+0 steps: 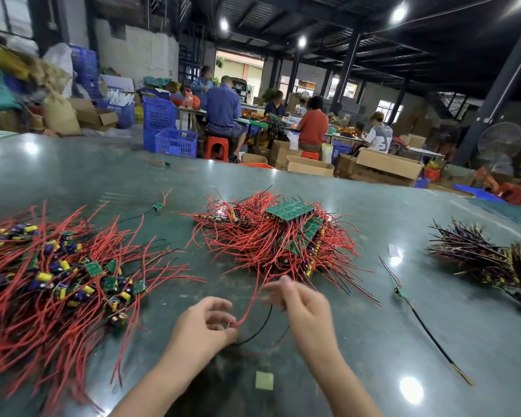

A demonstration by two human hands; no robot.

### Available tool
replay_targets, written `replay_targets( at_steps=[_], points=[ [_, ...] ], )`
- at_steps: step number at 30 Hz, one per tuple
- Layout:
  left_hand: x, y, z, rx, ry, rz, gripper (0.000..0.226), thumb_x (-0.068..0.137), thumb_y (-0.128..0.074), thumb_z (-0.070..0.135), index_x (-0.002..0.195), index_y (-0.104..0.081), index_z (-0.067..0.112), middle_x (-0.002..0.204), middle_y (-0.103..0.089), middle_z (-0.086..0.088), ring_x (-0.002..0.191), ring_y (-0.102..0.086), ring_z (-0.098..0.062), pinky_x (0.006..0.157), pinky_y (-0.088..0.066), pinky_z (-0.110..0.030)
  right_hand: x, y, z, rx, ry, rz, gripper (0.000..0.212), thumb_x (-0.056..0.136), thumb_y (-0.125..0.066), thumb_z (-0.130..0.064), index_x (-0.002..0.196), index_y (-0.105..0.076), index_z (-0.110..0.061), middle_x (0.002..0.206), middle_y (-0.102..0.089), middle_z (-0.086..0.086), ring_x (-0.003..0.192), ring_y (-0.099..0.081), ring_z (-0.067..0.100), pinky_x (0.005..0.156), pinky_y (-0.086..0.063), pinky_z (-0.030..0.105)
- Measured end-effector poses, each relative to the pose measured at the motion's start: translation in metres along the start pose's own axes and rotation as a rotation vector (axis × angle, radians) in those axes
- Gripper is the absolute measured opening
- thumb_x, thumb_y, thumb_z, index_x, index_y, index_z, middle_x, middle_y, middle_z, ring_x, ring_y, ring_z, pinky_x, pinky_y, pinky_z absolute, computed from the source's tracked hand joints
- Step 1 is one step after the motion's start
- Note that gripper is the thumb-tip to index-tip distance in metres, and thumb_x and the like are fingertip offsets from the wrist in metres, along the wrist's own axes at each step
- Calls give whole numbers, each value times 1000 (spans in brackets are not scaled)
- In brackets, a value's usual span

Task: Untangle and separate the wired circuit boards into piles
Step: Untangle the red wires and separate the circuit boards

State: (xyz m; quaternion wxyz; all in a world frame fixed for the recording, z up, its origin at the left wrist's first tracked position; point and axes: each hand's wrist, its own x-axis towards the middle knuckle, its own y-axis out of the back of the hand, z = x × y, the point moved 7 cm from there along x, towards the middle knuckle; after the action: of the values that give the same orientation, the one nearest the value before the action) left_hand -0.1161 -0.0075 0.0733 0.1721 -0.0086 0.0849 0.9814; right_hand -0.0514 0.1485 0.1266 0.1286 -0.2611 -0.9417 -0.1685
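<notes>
Behind the glossy table (73, 164): blue crates (175, 141), cardboard boxes (388, 167), red stools (217, 147), seated workers (223, 111).

Red wires (283, 248), green boards (289, 210), grey-green table (373, 341)

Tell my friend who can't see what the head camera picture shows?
Two bare hands, left hand and right hand, pull red and black wires apart over a green table. Red-wired circuit board piles sit left and centre, a dark-wired bundle right.

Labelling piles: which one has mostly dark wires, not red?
The pile at far right: its wires are black and yellowish, while the left pile and centre pile are red.
</notes>
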Motion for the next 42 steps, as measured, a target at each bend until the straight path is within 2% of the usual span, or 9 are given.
replay_targets(
  at_steps=[3,5,8,11,14,20,25,37,42],
  points=[
    [-1,7,7,-204,-31,26,39,72,-66,-15,99,-60,13,79,-71,-5,67,-61,-16,62,-50,-15,1,50,-3,163,61,417,34,98,-46,-19,74,-71,-20,66,-68,-4,63,-58,5,64,-43,20],
    [-1,7,12,-415,-16,-2,39,76,-62,-17,102,-58,12,80,-72,-6,64,-63,-13,63,-52,-17,6,59,7,304,-50,445,29,97,-48,-18,78,-70,-18,62,-63,-5,57,-47,5,57,-38,19],
    [-2,3,16,-703,43,-72,35,79,-56,-14,105,-58,10,81,-74,-5,63,-67,-9,61,-56,-17,10,30,23,286,-301,128,15,89,-58,-10,88,-72,-14,66,-63,-7,54,-41,7,52,-37,15],
    [-3,0,17,-791,72,-137,39,76,-58,-9,110,-57,11,84,-74,-5,65,-69,-10,60,-56,-17,1,-12,22,324,-328,-292,12,88,-62,-14,92,-74,-15,81,-69,-1,57,-49,5,60,-42,18],
    [-7,-6,18,-760,65,-184,45,75,-58,-11,113,-56,12,85,-70,-5,68,-68,-12,61,-56,-19,-6,-27,14,350,-260,-402,16,78,-72,-25,92,-75,-19,79,-68,-1,60,-53,5,63,-45,18],
    [-9,-11,16,-633,35,-198,39,73,-66,-5,110,-59,7,95,-67,-11,77,-67,-16,72,-57,-26,-3,-16,5,146,-55,-191,17,77,-74,-8,66,-73,-21,66,-70,-5,62,-58,2,62,-44,16],
    [-14,-20,17,-584,57,-275,31,61,-69,4,88,-65,-9,73,-69,-15,65,-67,-18,63,-59,-29,-8,-16,-8,19,108,-95,31,74,-74,1,69,-69,-29,73,-69,-8,69,-63,2,66,-47,16],
    [-15,-14,25,-210,-99,-254,12,75,-69,-10,77,-67,2,67,-71,-8,66,-69,-17,61,-54,-22,-8,-18,7,113,-143,-133,27,74,-73,0,57,-67,-21,67,-70,-3,63,-61,7,64,-49,23],
    [-16,-17,27,-205,-100,-306,6,79,-66,-8,84,-67,-5,69,-71,-9,66,-67,-14,63,-53,-22,-7,-15,2,257,-174,-166,21,72,-73,-1,61,-71,-18,61,-67,-3,59,-58,5,59,-46,14]
  ],
)
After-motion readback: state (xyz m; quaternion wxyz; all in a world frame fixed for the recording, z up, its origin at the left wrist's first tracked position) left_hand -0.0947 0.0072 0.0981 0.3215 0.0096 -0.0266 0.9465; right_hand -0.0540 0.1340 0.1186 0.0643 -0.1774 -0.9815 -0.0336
